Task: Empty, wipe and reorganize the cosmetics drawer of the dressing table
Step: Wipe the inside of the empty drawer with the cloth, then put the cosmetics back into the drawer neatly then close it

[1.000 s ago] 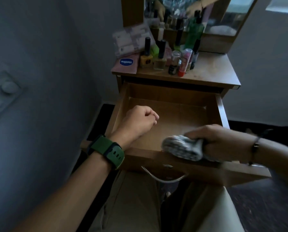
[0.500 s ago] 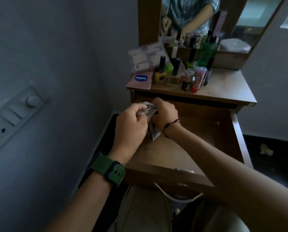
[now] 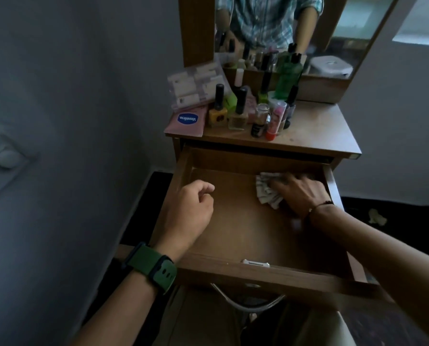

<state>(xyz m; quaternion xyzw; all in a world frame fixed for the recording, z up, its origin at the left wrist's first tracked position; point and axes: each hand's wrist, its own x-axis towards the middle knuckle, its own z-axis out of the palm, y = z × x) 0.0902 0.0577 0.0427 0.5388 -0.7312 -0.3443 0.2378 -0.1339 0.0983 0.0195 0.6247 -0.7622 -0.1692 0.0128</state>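
We see the wooden drawer (image 3: 235, 245) pulled far out from under the top of the bench (image 3: 315, 131), and its floor is bare apart from one cloth. The cloth (image 3: 265, 188), pale and crumpled, lies in the far right corner of the drawer, near the back wall and the right side wall. Our right hand (image 3: 300, 193) lies on top of it with the fingers spread forward and pressing it down to the drawer floor; the grip here is flat and wide, the fingers are not wrapped around the cloth. A thin dark band sits on the right wrist.

Our left hand (image 3: 188, 211) hovers over the left part of the drawer, well apart from the cloth. Its fingers are loosely curled toward the palm and hold nothing. On this wrist there is a green watch strap (image 3: 153, 265).

The cosmetics stand together on the left half of the bench top. We can tell a pink Vaseline pack (image 3: 187, 121) at the left front edge, a yellow nail polish bottle (image 3: 218, 113) just beside it, a tall green bottle (image 3: 288, 76) at the back near the mirror (image 3: 345, 28), and a pink tube with a red cap (image 3: 275, 121) toward the front. The other small bottles are too dark to name.

A curved metal handle (image 3: 245, 303) hangs below the drawer front.
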